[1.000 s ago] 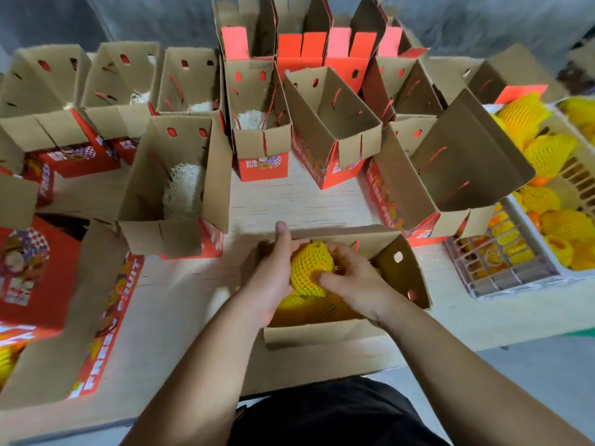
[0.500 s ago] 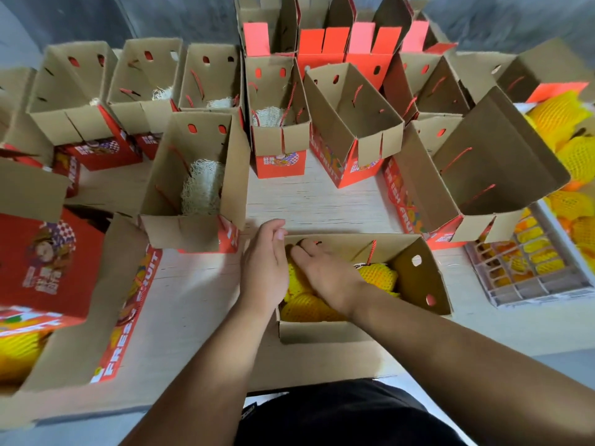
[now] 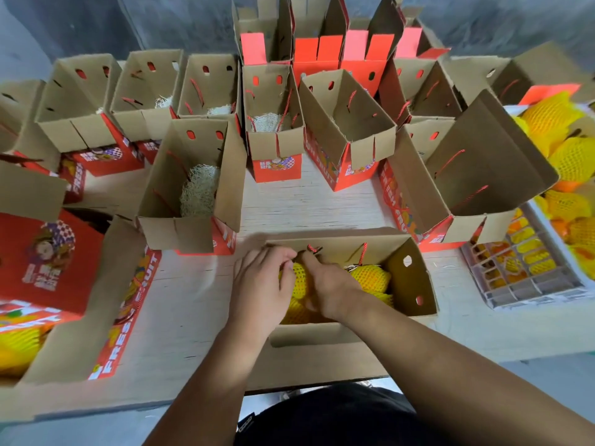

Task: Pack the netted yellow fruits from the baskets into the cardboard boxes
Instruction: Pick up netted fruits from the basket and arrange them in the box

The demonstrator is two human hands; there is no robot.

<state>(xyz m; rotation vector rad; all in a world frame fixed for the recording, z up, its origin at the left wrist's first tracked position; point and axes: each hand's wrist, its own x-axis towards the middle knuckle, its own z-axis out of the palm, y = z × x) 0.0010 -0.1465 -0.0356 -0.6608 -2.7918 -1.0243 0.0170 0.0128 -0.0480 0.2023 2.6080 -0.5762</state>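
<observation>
1. Pale wood-grain worktop (image 3: 309, 204) against a grey wall, crowded w/ open red-and-brown cardboard boxes, flaps up.
2. Near box (image 3: 409, 284) sits at the front edge, centre, open top, red cord handles on its far wall. Several netted yellow fruits already inside; one netted fruit (image 3: 370, 276) shows clear on the right half.
3. Left hand (image 3: 262, 284) and right hand (image 3: 331, 289) both down in that box, left half. Between them a held fruit (image 3: 299, 280) in yellow foam net.
4. Left hand: fingers curled over the fruit's left side, gripping it. Right hand: thumb and fingers wrapped on its right side, also gripping. Fruit is inside the box, on top of the other fruits.
5. Basket (image 3: 528, 281), pale plastic lattice, right of the near box at the worktop's right edge, heaped w/ netted fruits (image 3: 573, 162); some orange skin shows through.
6. Tall box (image 3: 190, 188) behind-left of the near box holds white shredded padding (image 3: 199, 191). Similar padding in a few boxes in the back rows.
7. Large open box (image 3: 483, 175) behind-right, tilted, inside not visible.
8. Far left: flat red box (image 3: 42, 259) w/ printed graphic, more yellow netted fruit (image 3: 19, 346) at the left edge below it.
</observation>
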